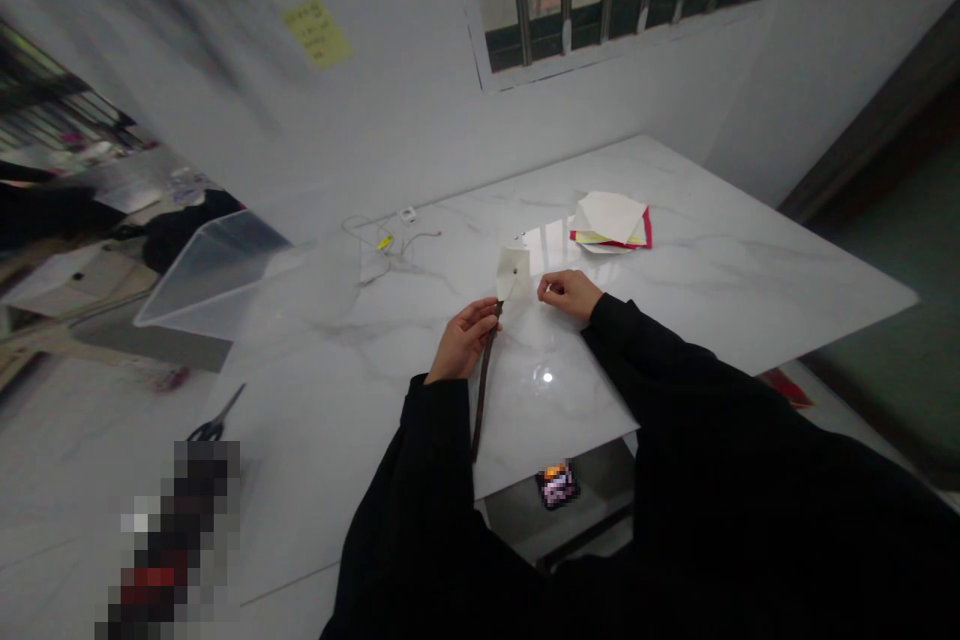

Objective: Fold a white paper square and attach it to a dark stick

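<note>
My left hand (465,338) is closed in a pinch on the upper end of a thin dark brown strip (484,395), which hangs down towards the table's front edge. Just above those fingertips is a small cream paper piece (513,285) with a dark dot near its middle; whether it is joined to the strip I cannot tell. To the right of the paper, slightly apart from it, my right hand (571,295) has its thumb and fingers pressed together. Anything between them is too small to make out.
The marble-patterned table (750,270) stands against the wall. On it lie a stack of cream and red paper (611,220) and a thin cable (409,242). Scissors (214,425) lie at the left, below a clear plastic bin (217,270). A phone (557,483) is below the front edge.
</note>
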Tool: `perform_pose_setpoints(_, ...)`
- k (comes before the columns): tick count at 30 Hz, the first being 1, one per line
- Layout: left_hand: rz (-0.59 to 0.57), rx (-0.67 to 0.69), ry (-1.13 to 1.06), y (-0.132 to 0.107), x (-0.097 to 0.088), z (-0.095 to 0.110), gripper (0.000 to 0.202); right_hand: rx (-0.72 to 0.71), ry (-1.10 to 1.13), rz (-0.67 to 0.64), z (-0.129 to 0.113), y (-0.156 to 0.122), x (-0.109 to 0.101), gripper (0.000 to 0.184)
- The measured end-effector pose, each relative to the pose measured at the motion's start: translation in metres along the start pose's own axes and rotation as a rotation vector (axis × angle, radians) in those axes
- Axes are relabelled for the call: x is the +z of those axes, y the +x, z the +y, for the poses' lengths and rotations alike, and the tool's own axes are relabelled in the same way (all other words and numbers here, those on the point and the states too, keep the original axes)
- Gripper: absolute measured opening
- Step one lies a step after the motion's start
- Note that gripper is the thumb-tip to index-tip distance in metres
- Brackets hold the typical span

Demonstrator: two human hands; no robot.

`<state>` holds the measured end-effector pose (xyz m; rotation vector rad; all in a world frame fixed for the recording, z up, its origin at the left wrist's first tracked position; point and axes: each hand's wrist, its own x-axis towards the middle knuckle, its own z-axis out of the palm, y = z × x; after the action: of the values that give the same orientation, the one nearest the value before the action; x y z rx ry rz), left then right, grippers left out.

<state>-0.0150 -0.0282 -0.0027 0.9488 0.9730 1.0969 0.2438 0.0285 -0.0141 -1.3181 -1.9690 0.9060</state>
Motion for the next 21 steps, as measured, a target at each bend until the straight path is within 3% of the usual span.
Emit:
perform_pose_setpoints(2,0.004,0.0,0.0,0.0002,0.0,0.0,0.047,0.029,0.025,0.067,0.0,-0.0005,0.0002,0.024)
perform_pose_setpoints(7,0.014,-0.001,-0.003,0.001,-0.0004,-0.0005,0.047,0.089,0.081,0.197,0.0021,-0.0016,-0.0009,0.084)
perform_pose_setpoints(9,0.014,-0.002,0.005,0.001,-0.0006,-0.0006,0.047,0.114,0.097,0.218,0.0023,-0.0016,-0.0012,0.1)
perform_pose_setpoints(13,0.009,0.004,0.017,0.0002,-0.0006,-0.0003,0.046,0.19,0.156,0.22,0.0005,0.0004,0.0002,0.109)
perform_pose_setpoints(16,0.019,0.009,0.005,-0.0004,0.0002,0.0,0.047,0.295,0.303,0.203,-0.0028,0.0014,0.0014,0.106)
perform_pose_setpoints(18,0.027,0.013,-0.007,-0.0005,0.0008,0.0003,0.048,0.33,0.436,0.031,-0.0046,-0.0004,0.001,0.091)
perform_pose_setpoints(19,0.03,0.016,-0.012,-0.0004,0.0011,0.0005,0.048,0.321,0.495,-0.16,-0.005,-0.0023,0.0006,0.08)
perform_pose_setpoints(21,0.037,0.027,-0.021,0.0,0.0014,0.0007,0.049,0.25,0.579,-0.672,-0.0046,-0.0073,0.0005,0.054)
